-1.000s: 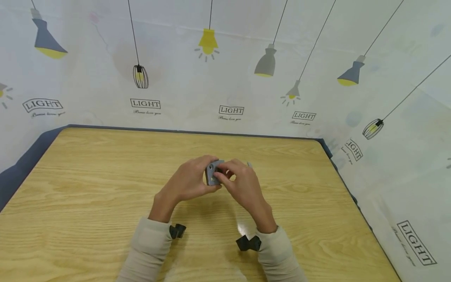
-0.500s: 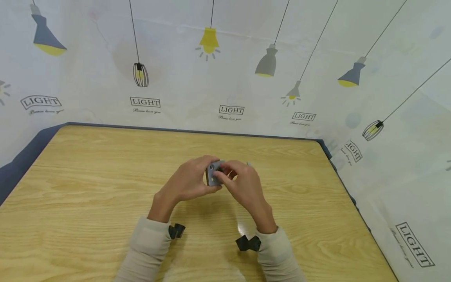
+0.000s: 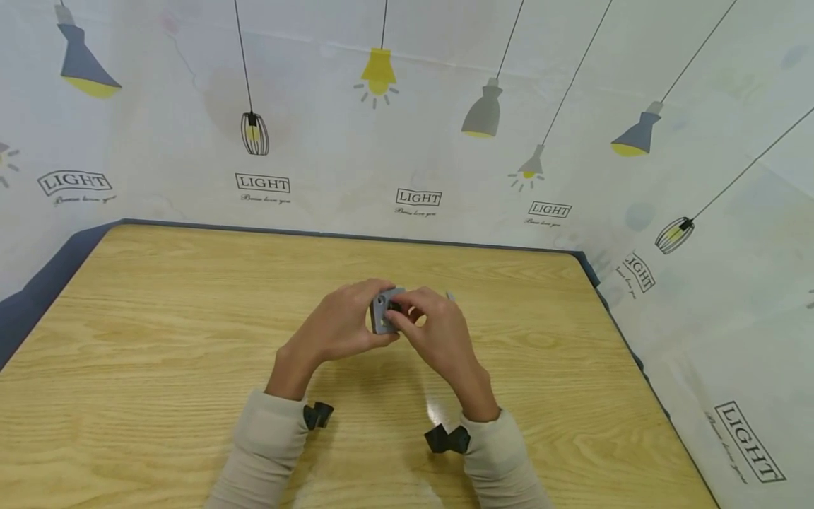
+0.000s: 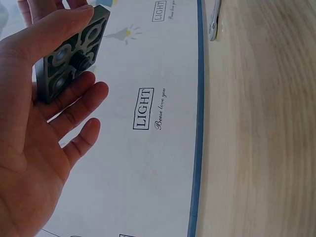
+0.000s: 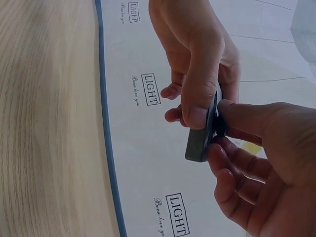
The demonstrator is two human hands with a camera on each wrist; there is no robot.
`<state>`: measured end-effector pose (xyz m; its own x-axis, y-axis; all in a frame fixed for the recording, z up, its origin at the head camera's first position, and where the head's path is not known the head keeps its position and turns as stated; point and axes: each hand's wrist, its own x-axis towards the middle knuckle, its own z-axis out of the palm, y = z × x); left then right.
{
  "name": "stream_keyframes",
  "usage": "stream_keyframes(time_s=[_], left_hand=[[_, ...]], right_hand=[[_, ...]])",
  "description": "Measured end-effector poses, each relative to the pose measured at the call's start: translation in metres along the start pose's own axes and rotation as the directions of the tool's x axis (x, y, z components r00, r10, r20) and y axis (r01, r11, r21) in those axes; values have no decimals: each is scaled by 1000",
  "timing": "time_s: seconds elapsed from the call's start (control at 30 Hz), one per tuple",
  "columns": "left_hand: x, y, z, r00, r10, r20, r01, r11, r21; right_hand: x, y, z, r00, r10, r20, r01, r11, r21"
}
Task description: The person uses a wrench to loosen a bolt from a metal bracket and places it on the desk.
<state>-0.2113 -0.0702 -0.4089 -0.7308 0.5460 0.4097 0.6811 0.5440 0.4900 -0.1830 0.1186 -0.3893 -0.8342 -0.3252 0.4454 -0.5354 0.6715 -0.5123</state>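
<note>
My left hand (image 3: pixel 340 322) grips a grey square plate (image 3: pixel 378 318) by its edges, thumb on one side and fingers on the other, above the table. The plate has round holes near its corners. On its far face, in the left wrist view, a dark ridged stub, like a bolt end (image 4: pixel 80 60), sticks out of the middle. My right hand (image 3: pixel 441 332) pinches a small black knob-like piece (image 5: pixel 220 128) at the plate's near face between thumb and index finger. Its other fingers are bent beside the plate. The fingertips hide much of the black piece.
A wood-grain table (image 3: pixel 178 339) lies beneath both hands. On it, behind my right hand, lies a slim shiny metal piece (image 4: pixel 214 22), mostly hidden in the head view. A white sheet (image 3: pixel 331 155) printed with lamps rises at the back and right. Black wrist mounts (image 3: pixel 447 439) sit at both cuffs.
Both hands stay nearly in place with the plate between them. The right thumb and fingers shift only slightly at the black piece. The head view moves a little.
</note>
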Motion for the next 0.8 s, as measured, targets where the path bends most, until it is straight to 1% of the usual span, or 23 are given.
stream_keyframes(time_s=[0.43, 0.6, 0.7, 0.8], left_hand=[[0, 0, 0, 1000, -4, 2, 4, 1000, 3], [0, -1, 0, 1000, -4, 5, 4, 1000, 7], [0, -1, -1, 1000, -11, 5, 11, 1000, 7], [0, 0, -2, 1000, -20, 4, 20, 1000, 8]], right_hand=[[0, -1, -1, 1000, 6, 23, -6, 1000, -16], [0, -1, -2, 999, 6, 33, -6, 1000, -7], [0, 0, -3, 1000, 12, 26, -12, 1000, 10], [0, 0, -3, 999, 37, 7, -37, 999, 26]])
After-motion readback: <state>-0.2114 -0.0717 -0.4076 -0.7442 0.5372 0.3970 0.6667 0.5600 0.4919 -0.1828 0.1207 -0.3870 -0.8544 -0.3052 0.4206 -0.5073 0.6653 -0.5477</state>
